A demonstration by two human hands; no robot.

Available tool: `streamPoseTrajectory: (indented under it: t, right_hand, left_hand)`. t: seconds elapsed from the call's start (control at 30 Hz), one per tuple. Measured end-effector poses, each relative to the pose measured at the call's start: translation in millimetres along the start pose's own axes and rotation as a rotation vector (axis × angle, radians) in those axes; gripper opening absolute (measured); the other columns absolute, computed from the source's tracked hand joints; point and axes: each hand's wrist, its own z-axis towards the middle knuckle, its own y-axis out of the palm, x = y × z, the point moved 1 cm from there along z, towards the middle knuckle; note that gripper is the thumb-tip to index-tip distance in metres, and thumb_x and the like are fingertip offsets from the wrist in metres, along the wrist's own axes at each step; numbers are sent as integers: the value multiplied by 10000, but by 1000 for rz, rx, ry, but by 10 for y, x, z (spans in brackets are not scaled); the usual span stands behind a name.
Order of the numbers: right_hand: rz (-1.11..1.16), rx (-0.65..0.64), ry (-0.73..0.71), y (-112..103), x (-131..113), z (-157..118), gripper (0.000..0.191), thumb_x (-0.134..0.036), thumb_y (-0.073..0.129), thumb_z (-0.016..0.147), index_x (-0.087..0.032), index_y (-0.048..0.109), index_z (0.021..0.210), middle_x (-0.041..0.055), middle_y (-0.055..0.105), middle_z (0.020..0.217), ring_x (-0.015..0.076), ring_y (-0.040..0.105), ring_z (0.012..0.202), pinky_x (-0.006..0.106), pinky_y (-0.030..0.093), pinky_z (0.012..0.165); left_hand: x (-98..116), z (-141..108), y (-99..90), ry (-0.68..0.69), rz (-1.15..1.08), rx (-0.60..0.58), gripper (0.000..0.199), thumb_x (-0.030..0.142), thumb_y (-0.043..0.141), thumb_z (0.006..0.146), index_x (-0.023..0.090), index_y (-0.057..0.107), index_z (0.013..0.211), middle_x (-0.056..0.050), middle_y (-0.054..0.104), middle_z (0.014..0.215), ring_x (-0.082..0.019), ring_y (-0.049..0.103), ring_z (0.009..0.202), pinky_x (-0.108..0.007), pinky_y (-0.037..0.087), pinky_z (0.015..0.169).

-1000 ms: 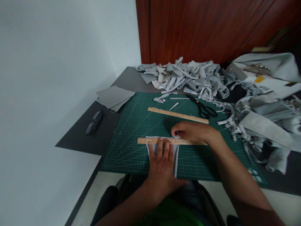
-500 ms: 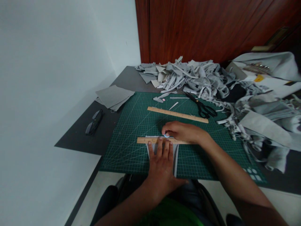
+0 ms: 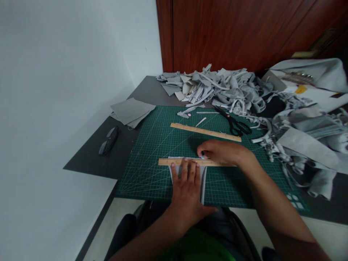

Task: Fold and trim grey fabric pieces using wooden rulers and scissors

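Here, wooden ruler (image 3: 163,162) lies crosswise under left hand (image 3: 186,185), across grey fabric (image 3: 203,181).

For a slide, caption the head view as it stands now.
Left hand pressing a wooden ruler over gray fabric on a green cutting mat, right hand at its far edge.

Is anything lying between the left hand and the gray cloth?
Yes: the nearer wooden ruler lies across the far end of the gray cloth, under the fingers of the left hand. Nothing else visible intervenes; what is beneath the palm is hidden.
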Motion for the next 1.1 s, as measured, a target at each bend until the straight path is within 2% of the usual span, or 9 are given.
streamPoseTrajectory:
  t: [0.17,0.23,0.37,0.5,0.6,0.8,1.0,1.1]
  right_hand:
    - [13,-72,33,29,327,27,237,-104,608,816,-248,760,927,12,745,878,201,661,797,253,429,686]
    - [14,-56,37,3,399,47,240,-95,599,812,-240,760,917,17,755,888,200,663,800,254,437,700]
    - [35,64,2,-105,439,92,225,-118,549,875,-216,739,947,43,753,914,210,667,835,272,450,743]
    - [30,251,5,-168,479,158,242,-119,515,908,-199,721,1009,65,752,970,219,671,920,286,456,828]
    - [56,351,14,-159,537,216,243,-140,508,925,-175,715,1047,77,747,980,215,665,915,292,461,849]
    - [86,238,-44,-35,610,357,238,-121,516,917,-178,715,1035,60,746,984,205,674,913,282,464,846]
    - [37,393,-3,-10,518,356,163,-187,570,930,-174,710,1011,85,727,957,223,654,878,308,446,807]
    - [138,269,-20,-17,400,318,129,-299,681,892,-186,699,953,28,682,835,186,605,739,282,421,683]
  left_hand:
    - [-18,0,1,8,-6,9,1333,978,556,680,74,298,1626,-231,242,1712,-456,56,1607,-736,-81,1251]
    - [-19,0,-8,14,-1,14,1329,977,546,689,73,289,1629,-226,254,1710,-451,56,1608,-731,-83,1253]
    - [14,1,-17,4,29,25,1291,948,559,713,73,300,1626,-227,260,1708,-456,63,1607,-738,-63,1254]
    - [89,-6,3,13,77,35,1116,797,590,824,52,327,1612,-239,274,1699,-449,100,1604,-706,-12,1274]
    - [124,-11,24,12,102,42,1071,744,610,844,48,331,1609,-246,293,1690,-442,129,1601,-681,20,1285]
    - [112,-18,29,41,106,64,1104,777,634,820,50,340,1597,-250,325,1674,-429,194,1589,-675,45,1288]
    - [72,-29,39,137,112,101,1151,869,612,791,48,397,1568,-246,413,1626,-415,281,1560,-603,116,1307]
    - [51,-33,75,174,98,96,1132,863,590,817,51,387,1579,-231,450,1607,-399,319,1546,-586,153,1304]
